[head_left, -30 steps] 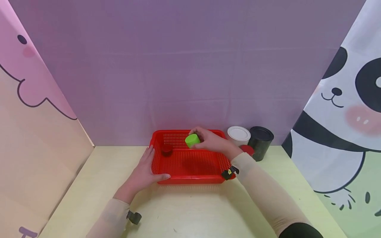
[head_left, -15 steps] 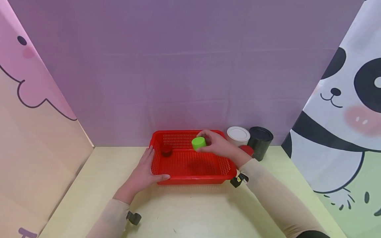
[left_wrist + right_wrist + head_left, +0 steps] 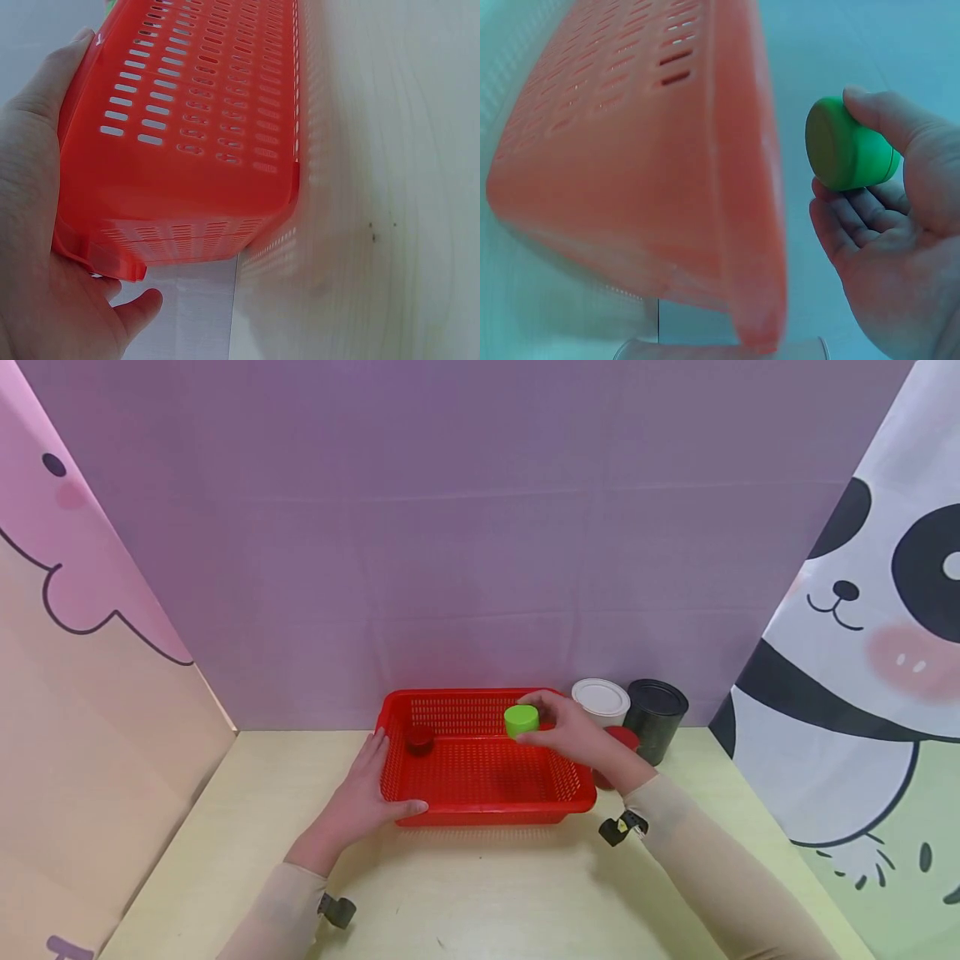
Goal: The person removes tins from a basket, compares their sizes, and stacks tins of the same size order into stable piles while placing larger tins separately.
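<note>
A red plastic basket [image 3: 480,810] with slotted walls stands on the table. My left hand [image 3: 367,802] rests on its left front corner, thumb along the front rim and fingers straight along the left rim; the left wrist view shows this hand [image 3: 45,225] against the basket's outside. Above the basket's right part, my right hand [image 3: 566,727] pinches a small green round container [image 3: 521,721] between thumb and fingers. Seen from the right wrist, the green container [image 3: 847,146] lies sideways in the grip, apart from the rim. A dark red round container [image 3: 420,739] sits inside the basket at the left.
Right of the basket stand a white-lidded can [image 3: 602,700], a black can [image 3: 656,718] and a red can [image 3: 622,737], the last partly hidden by my right wrist. A purple backdrop [image 3: 480,543] rises behind the table [image 3: 480,893].
My right hand has moved right over the basket with the green container, which now sits more upright. The left hand and the basket have stayed put.
</note>
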Demonstrator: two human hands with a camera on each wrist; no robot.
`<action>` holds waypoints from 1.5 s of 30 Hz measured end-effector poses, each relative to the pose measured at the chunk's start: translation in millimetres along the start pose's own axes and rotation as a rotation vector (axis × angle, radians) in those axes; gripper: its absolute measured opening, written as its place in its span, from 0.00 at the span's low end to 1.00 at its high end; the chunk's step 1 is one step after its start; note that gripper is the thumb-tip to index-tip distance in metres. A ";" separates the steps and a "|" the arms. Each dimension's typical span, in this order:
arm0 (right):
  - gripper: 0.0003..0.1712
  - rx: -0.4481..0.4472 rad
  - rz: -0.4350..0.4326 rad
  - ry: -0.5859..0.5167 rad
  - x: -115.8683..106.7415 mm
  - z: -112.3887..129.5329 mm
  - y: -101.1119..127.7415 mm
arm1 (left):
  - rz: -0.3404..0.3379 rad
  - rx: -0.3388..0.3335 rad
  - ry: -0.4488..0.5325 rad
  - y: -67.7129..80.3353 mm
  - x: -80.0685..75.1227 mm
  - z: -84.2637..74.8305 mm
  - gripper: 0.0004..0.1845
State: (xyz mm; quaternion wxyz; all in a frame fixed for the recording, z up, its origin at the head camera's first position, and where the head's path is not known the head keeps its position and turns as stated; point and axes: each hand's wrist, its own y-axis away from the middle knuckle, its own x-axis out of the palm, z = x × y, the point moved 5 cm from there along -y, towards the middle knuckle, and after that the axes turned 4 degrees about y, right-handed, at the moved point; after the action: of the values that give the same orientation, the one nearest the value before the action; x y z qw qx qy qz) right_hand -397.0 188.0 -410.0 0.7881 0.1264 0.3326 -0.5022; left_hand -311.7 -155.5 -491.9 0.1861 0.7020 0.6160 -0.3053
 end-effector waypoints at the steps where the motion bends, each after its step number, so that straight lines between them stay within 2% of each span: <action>1: 0.34 0.002 -0.007 -0.012 -1.1 -0.3 1.4 | -0.001 0.002 0.000 0.5 -0.2 -0.3 0.76; 5: 0.35 0.024 -0.047 -0.028 -5.4 -1.6 7.1 | -0.007 0.007 0.004 2.7 -1.6 -2.0 0.75; 11: 0.37 0.012 -0.141 0.070 -12.8 -6.3 14.8 | -0.003 0.009 0.013 3.3 -1.0 -2.4 0.75; 17: 0.37 -0.012 -0.212 0.102 -22.1 -15.5 22.7 | 0.003 0.005 0.001 1.7 0.3 0.1 0.76; 25: 0.38 0.024 -0.237 0.103 -35.7 -25.4 37.7 | 0.004 -0.006 0.001 0.5 1.6 2.3 0.77; 33: 0.37 0.037 -0.302 0.223 -49.4 -33.3 51.6 | 0.004 -0.003 0.001 0.0 1.1 1.8 0.76; 45: 0.38 0.073 -0.358 0.279 -65.5 -44.3 70.7 | 0.013 0.003 -0.008 0.1 0.3 -0.1 0.76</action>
State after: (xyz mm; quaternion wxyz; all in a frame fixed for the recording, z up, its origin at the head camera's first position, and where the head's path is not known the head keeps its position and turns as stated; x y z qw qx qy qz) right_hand -370.6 290.7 -409.9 0.6276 0.1620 0.4373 -0.6234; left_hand -311.5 -155.2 -492.1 0.1892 0.7049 0.6104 -0.3078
